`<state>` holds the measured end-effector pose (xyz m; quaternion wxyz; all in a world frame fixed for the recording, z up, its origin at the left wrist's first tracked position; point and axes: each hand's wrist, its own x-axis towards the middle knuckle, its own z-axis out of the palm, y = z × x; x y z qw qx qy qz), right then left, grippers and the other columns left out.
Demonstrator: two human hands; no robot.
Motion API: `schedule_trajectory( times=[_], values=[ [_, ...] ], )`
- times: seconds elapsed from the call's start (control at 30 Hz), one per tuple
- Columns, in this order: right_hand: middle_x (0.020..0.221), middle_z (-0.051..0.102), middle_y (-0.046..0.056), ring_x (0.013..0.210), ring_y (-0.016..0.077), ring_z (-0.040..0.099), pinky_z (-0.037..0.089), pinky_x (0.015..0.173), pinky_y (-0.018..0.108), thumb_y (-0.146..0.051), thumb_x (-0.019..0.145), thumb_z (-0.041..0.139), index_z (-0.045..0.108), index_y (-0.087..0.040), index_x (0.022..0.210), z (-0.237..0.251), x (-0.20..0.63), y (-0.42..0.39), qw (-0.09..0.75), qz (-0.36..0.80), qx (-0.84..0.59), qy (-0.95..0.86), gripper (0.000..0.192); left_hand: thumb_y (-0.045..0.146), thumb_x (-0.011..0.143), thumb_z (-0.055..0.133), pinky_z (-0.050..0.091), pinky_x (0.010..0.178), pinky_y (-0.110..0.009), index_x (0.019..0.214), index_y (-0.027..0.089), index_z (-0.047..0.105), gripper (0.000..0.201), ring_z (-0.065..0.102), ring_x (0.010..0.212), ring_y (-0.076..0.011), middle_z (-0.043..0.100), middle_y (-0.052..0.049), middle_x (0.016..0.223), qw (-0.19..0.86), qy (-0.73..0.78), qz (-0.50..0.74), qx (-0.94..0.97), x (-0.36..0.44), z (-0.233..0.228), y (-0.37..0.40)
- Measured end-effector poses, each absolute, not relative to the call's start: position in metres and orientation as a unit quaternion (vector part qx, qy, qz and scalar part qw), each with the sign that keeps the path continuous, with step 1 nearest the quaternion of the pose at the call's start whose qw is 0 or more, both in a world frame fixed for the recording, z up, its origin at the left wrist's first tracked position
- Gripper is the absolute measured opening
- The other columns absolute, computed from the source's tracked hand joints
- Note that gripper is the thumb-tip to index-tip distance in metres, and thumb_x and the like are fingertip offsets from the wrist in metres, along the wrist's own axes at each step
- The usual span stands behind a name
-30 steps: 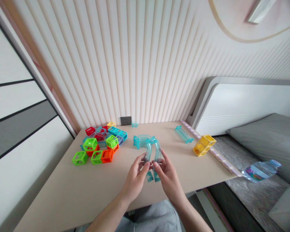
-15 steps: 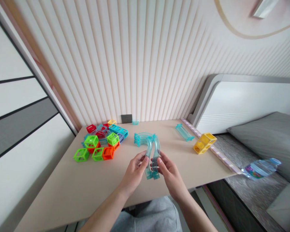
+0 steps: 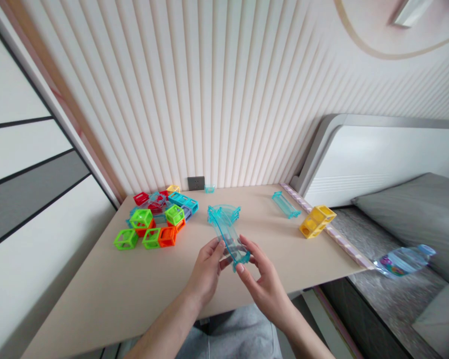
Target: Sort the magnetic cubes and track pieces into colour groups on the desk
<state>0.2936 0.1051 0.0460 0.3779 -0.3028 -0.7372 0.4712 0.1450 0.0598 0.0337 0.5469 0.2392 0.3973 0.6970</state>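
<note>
left hand [image 3: 205,271] and right hand [image 3: 264,284] both pinch clear blue track pieces [image 3: 228,238] above table [image 3: 97,299] | risk: thin stacked curves slip apart; light fingertip grip

Bedroom in a home: white padded headboard [image 3: 381,162] and grey pillow [image 3: 411,209] at three o'clock; pale wooden desk [image 3: 108,294]; apparently a wardrobe at nine.

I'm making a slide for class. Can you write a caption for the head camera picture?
Both hands, left hand and right hand, hold clear blue curved track pieces above a table beside colourful cube blocks.
</note>
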Motion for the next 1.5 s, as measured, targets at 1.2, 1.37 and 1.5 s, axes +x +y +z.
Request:
schedule_trajectory(
  times=[1.2, 1.37, 1.5],
  values=[
    [0.118, 0.070, 0.012, 0.102, 0.0248, 0.069, 0.055, 0.089, 0.040, -0.054, 0.095, 0.053, 0.064, -0.023, 0.119, 0.037, 0.298, 0.121, 0.461, 0.518, -0.333, -0.639, 0.040, 0.043, 0.079, 0.079, 0.056, 0.091, -0.034, 0.089, 0.016, 0.078, 0.029, 0.066, 0.099, -0.0209, 0.073, -0.009, 0.102, 0.527, 0.447, 0.678, 0.252, 0.153, 0.031, 0.057],
    [0.128, 0.064, 0.013, 0.106, 0.0236, 0.067, 0.056, 0.089, 0.038, -0.049, 0.095, 0.057, 0.045, -0.026, 0.141, 0.045, 0.311, 0.124, 0.400, 0.548, -0.295, -0.673, 0.053, 0.048, 0.081, 0.076, 0.055, 0.093, -0.035, 0.094, 0.014, 0.077, 0.036, 0.068, 0.099, -0.0220, 0.075, -0.011, 0.100, 0.542, 0.458, 0.644, 0.286, 0.144, 0.031, 0.059],
    [0.123, 0.064, 0.008, 0.103, 0.0217, 0.066, 0.057, 0.088, 0.036, -0.039, 0.092, 0.063, 0.047, -0.030, 0.140, 0.050, 0.329, 0.123, 0.319, 0.457, -0.329, -0.762, 0.052, 0.051, 0.081, 0.074, 0.056, 0.090, -0.036, 0.094, 0.012, 0.075, 0.042, 0.071, 0.090, -0.0218, 0.076, -0.011, 0.092, 0.547, 0.478, 0.602, 0.333, 0.142, 0.032, 0.064]
  ],
)
